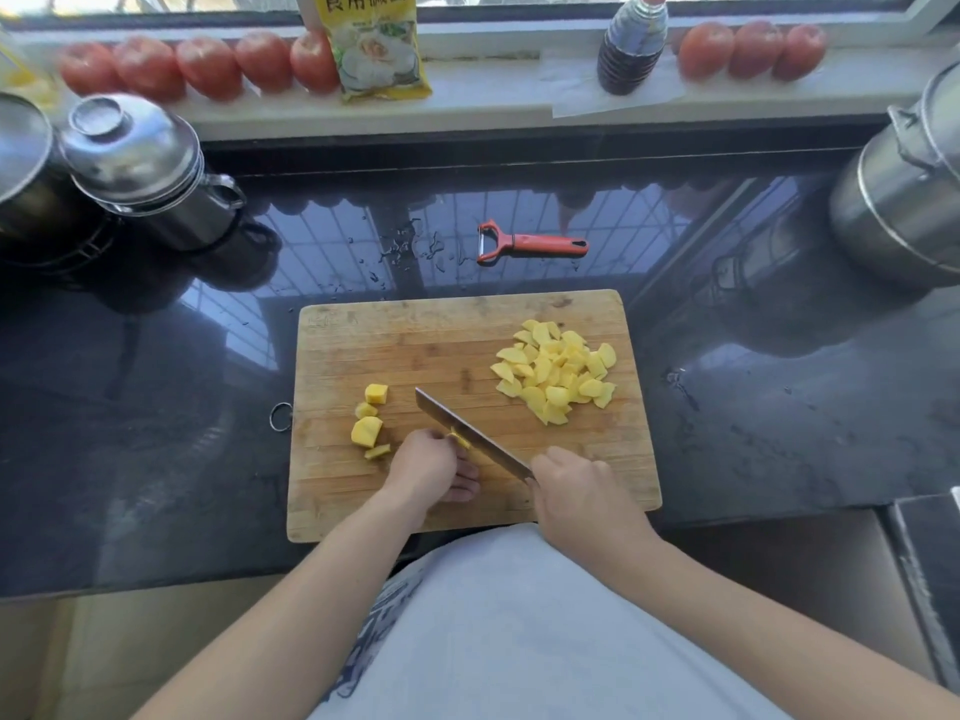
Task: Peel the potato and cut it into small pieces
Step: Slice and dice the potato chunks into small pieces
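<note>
Potato work takes place on a dark, glossy countertop, wet in patches behind the board. A wooden cutting board lies on it in front of the person, with a metal ring at its left edge.

Steel pots stand at both sides of the counter: a large one at far right, a lidded one with a handle at left, and part of another at the far left edge. Along the windowsill behind sit two rows of tomatoes, five at left and three at right, with a yellow packet and a dark bottle between them.

A heap of cut potato slices occupies the right half of the board. Four larger potato chunks lie apart at the left side.

The right hand is closed around the handle of a cleaver, whose blade runs diagonally toward the upper left with its edge down on the board. The left hand, fingers curled, pinches a small potato piece against the blade's near side; most of that piece is hidden.

An orange peeler lies on the counter behind the board, well apart from both hands.
</note>
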{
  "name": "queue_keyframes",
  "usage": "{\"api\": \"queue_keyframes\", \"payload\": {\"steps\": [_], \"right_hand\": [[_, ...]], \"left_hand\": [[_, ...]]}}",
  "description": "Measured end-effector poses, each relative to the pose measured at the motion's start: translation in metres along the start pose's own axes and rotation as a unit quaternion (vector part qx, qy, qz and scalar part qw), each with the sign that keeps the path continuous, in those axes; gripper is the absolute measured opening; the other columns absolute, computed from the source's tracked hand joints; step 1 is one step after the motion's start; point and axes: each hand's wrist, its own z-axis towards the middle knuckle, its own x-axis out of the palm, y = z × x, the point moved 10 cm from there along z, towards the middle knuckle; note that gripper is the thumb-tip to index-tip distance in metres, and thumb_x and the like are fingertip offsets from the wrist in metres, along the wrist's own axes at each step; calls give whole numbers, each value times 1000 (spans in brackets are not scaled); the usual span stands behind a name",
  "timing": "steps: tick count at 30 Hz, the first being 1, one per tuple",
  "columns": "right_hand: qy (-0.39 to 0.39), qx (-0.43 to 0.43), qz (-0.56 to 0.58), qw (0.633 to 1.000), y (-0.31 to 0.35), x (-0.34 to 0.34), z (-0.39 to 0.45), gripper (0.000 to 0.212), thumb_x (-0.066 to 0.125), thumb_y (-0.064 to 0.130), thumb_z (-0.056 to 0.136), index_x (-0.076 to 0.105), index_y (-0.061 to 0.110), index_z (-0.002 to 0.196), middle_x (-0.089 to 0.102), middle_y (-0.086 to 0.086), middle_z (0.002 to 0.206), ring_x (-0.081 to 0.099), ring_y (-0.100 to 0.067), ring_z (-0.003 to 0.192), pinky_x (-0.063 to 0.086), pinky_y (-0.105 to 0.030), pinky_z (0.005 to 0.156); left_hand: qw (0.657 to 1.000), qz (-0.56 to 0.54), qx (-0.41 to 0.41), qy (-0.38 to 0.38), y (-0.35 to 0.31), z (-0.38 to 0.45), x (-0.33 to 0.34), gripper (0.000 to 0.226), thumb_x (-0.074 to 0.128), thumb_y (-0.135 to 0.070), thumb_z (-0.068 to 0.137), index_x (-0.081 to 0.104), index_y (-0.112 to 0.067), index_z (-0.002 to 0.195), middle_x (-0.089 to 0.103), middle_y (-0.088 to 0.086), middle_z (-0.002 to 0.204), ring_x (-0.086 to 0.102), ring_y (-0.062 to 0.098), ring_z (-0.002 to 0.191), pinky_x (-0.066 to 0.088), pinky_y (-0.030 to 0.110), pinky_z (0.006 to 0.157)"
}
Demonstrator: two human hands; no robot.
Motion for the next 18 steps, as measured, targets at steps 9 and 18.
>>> {"api": "queue_keyframes", "payload": {"steps": [9,18], "right_hand": [[53,-15,-42,998,3,10,2,12,49,4,91,53,15,88,53,-6,88,59,-36,68,32,-36,53],[-26,-12,22,999,16,-1,32,17,55,14,96,52,17,79,55,-4,79,55,-36,60,39,-38,48]], "left_hand": [[1000,0,2,-7,5,10,1,28,41,-12,108,55,4,89,66,25,70,67,36,60,58,41,54],[1000,12,-6,-10,3,8,-1,21,44,-8,105,60,5,112,72,27,80,72,40,69,63,45,60]]}}
